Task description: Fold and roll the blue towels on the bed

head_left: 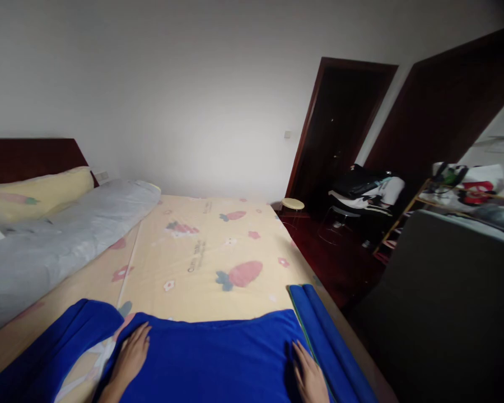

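Note:
A blue cloth (214, 358) lies spread flat on the bed sheet (201, 246) at the bottom of the view. On its left edge rests my left hand (130, 355), palm down with the fingers stretched out. My right hand (308, 372) lies near the cloth's right edge, fingers extended, holding nothing. Beside it, to the right, is a long blue folded or rolled piece (331, 341) near the bed's edge. Another blue part (63, 347) curves away at the left, and pale sheet shows between it and the main cloth. The lower ends of the cloth are out of frame.
A grey bundle (75, 229) and a yellow pillow (46, 187) lie by the dark headboard (29, 157). A round stool (292, 204) stands past the bed's far corner. Clothes (365, 187) are piled farther right, and a dark panel (445, 302) stands at the right.

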{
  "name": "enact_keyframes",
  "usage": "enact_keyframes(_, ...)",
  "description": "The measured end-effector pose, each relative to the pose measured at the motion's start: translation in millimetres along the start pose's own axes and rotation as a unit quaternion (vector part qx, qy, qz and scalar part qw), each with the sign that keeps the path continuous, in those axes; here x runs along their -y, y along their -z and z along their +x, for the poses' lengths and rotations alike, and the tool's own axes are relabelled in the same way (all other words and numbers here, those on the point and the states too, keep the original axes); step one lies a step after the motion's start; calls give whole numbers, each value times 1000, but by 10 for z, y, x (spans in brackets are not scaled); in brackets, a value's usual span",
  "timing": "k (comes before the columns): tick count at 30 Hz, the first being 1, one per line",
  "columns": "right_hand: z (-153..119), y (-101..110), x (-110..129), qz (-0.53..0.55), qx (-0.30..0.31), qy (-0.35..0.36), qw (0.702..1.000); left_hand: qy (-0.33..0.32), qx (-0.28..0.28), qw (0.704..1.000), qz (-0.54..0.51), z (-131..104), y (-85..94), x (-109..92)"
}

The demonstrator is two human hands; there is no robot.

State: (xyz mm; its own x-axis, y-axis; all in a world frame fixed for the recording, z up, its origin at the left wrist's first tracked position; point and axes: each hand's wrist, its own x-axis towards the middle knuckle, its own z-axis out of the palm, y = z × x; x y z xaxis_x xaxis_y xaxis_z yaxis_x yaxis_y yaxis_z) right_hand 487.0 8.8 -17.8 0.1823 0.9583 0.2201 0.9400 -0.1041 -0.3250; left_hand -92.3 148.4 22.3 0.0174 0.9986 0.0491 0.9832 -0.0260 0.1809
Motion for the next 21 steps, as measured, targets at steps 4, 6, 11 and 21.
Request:
enact_keyframes(4, 784, -14, 239, -40, 123, -41, 991, 40, 88, 995, -25, 176, -133, -307)
enact_keyframes(6, 1001, -76, 302, -74, 165, -64, 981, 75, 114, 991, -18, 307, -117, -317)
enact_keyframes(11, 1163, -217, 277, -102, 154, -84, 979, 117, 129, 985, 11, 557, -3, -308)
enact_keyframes(21, 374, -246, 385, -81, -19, -35, 996, 107, -130, 985, 27, -408, -272, -626)
